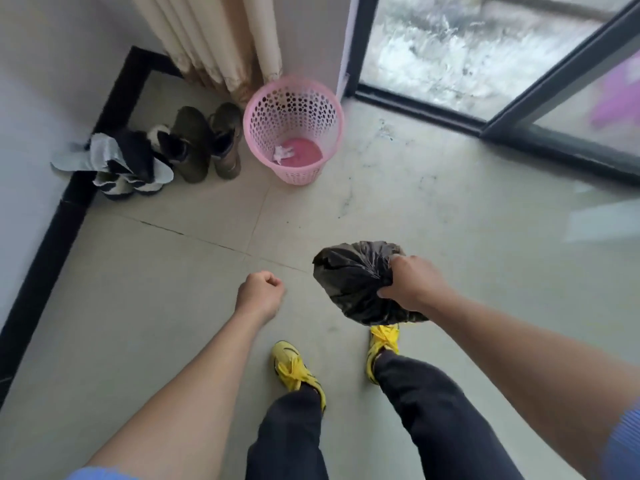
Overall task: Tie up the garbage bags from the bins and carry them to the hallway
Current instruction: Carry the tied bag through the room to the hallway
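My right hand point(412, 285) grips the gathered neck of the black garbage bag point(349, 275); my left hand point(258, 294) is fisted, empty. The pink bin point(294, 129) stands bagless, so carrying to the hallway seems next.

Left hand point(259, 289) fisted, right hand point(414, 285) clenched

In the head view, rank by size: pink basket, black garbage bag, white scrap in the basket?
1. pink basket and black garbage bag: look alike; the bag hangs nearer the camera, so unranked.
2. white scrap: smallest.

Bunched black garbage bag point(349, 282) hangs above floor.
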